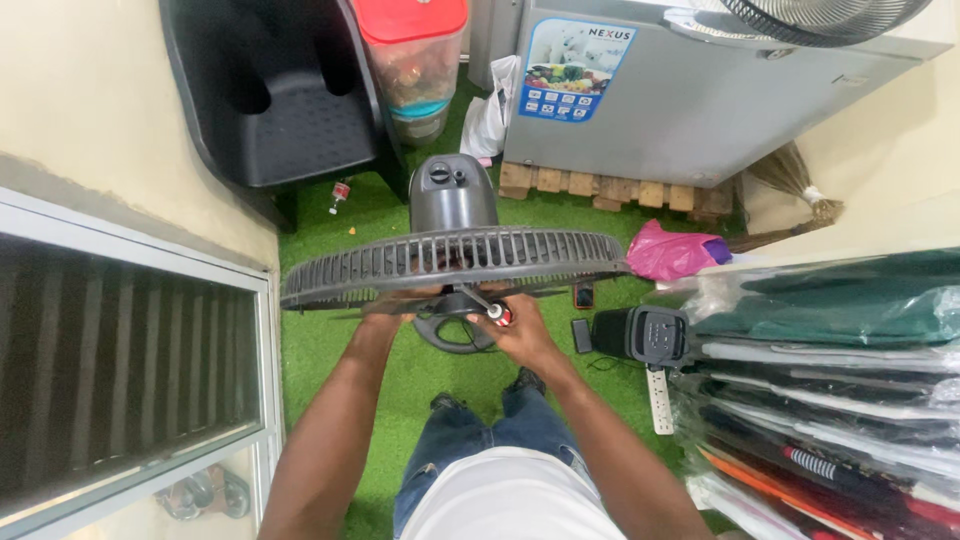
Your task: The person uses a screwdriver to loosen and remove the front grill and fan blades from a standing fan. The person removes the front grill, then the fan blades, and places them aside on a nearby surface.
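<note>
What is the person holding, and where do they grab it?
The right hand holds a screwdriver by its red handle; the left hand grips the fan's rear grille underneath.

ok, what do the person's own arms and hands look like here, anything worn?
Both arms are bare to above the elbow: no sleeves in view. The left hand and right hand wear no gloves; no watch, band or ring shows. Below them show a white shirt and blue jeans.

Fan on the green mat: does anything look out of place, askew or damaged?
Yes. The fan has only its rear grille; a second grille lies apart on the freezer. The right hand holds a screwdriver at the hub, the left hand steadies it. A small bottle lies tipped by the chair.
</note>
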